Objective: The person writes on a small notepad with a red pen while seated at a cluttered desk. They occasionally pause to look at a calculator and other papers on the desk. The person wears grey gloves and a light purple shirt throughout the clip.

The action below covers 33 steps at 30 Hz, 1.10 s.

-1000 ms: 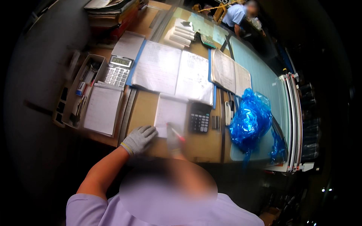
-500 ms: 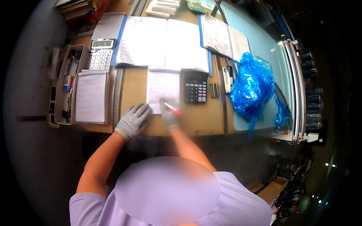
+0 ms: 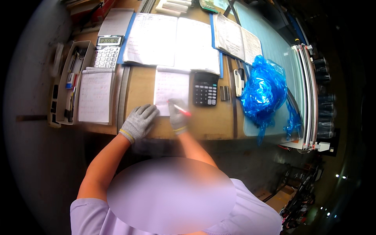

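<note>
A white notepad (image 3: 170, 84) with handwritten lines lies on the brown table. My right hand (image 3: 178, 119), in a grey knitted glove, rests over its lower right part. That hand is closed round a red-and-white pen (image 3: 181, 111), whose tip end is at the page. At the notepad's lower left corner, my left hand (image 3: 139, 122), gloved the same way, lies flat on the table with its fingers stretched out; the fingertips touch or nearly touch the paper's edge. Just right of the notepad is a black calculator (image 3: 205, 89).
Open ledgers (image 3: 150, 39) lie behind the notepad. To the left are a second notepad (image 3: 95, 96), a silver calculator (image 3: 106, 53) and a box of pens (image 3: 62, 113). Farther right sit a stapler (image 3: 238, 82) and a crumpled blue plastic bag (image 3: 264, 90) on a glass-like sheet.
The whole view has shifted slightly. My right hand with the pen has moved a little right relative to the notepad; my left hand keeps its place.
</note>
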Tool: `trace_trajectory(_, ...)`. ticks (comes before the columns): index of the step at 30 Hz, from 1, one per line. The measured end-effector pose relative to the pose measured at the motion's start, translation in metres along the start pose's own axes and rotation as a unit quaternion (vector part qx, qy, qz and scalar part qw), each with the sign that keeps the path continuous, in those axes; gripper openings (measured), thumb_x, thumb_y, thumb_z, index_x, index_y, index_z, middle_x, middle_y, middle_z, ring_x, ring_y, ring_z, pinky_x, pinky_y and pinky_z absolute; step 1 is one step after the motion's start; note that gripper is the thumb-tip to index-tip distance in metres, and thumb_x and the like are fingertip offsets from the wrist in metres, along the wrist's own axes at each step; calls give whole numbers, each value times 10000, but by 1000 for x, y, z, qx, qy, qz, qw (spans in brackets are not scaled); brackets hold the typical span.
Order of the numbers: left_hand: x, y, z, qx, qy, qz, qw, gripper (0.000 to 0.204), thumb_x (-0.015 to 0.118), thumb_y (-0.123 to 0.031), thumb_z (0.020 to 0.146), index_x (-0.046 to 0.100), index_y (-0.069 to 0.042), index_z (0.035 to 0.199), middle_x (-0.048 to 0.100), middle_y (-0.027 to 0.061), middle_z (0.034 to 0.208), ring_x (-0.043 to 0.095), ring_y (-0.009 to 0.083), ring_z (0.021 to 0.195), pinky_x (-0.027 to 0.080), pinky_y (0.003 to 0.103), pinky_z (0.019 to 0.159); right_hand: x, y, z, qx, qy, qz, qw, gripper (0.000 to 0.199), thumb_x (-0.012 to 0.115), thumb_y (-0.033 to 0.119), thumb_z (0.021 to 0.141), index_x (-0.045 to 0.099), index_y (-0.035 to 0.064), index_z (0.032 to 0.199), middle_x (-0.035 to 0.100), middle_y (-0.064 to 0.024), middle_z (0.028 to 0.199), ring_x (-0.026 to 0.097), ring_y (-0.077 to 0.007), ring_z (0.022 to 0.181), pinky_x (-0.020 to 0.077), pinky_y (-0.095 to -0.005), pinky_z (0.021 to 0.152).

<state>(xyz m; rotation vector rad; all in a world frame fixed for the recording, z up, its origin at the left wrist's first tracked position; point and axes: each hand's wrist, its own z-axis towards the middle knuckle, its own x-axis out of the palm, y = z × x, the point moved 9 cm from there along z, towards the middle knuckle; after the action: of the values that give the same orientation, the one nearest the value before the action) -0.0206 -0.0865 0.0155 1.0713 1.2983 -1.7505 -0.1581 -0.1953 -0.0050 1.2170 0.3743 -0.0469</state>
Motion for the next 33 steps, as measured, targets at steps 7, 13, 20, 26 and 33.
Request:
trace_trajectory(7, 3, 2, -2, 0, -2, 5, 1000, 606, 710, -239, 846, 548, -93, 1411, 537, 146, 1453, 508, 370, 1323, 408, 501, 1107, 0, 1, 1, -8, 6, -8, 1000, 120, 674, 60, 933, 719, -18, 1013, 716, -156, 946, 703, -274, 868, 558, -353, 763)
trace_trajectory(13, 2, 1, 0, 3, -1, 6, 1000, 605, 709, -245, 849, 546, -95, 1413, 533, 143, 1461, 506, 369, 1328, 407, 498, 1110, 1, -5, 0, -7, 8, -8, 1000, 133, 685, 72, 925, 726, -21, 1011, 732, -131, 965, 697, -215, 907, 552, -329, 822)
trace_trajectory(20, 3, 1, -1, 1, 3, 5, 1000, 616, 709, -246, 848, 541, -97, 1421, 529, 139, 1467, 505, 366, 1330, 404, 496, 1113, 1, -8, -1, 10, 14, 9, 1000, 141, 679, 69, 929, 719, -20, 1029, 728, -128, 988, 692, -214, 935, 545, -325, 842)
trace_trajectory(26, 5, 2, -2, -3, 4, 9, 1000, 619, 710, -246, 843, 542, -106, 1423, 526, 135, 1471, 505, 362, 1330, 403, 496, 1115, -1, 5, 2, -24, 7, -3, 1000, 118, 666, 43, 942, 715, -39, 1011, 712, -181, 949, 709, -299, 873, 565, -361, 765)
trace_trajectory(33, 4, 2, -2, -4, 1, 4, 1000, 611, 705, -226, 845, 536, -102, 1419, 533, 133, 1447, 507, 355, 1328, 415, 498, 1099, 0, 11, 1, 2, 17, -5, 1000, 121, 661, 37, 940, 715, -41, 1013, 714, -182, 953, 710, -296, 883, 566, -366, 772)
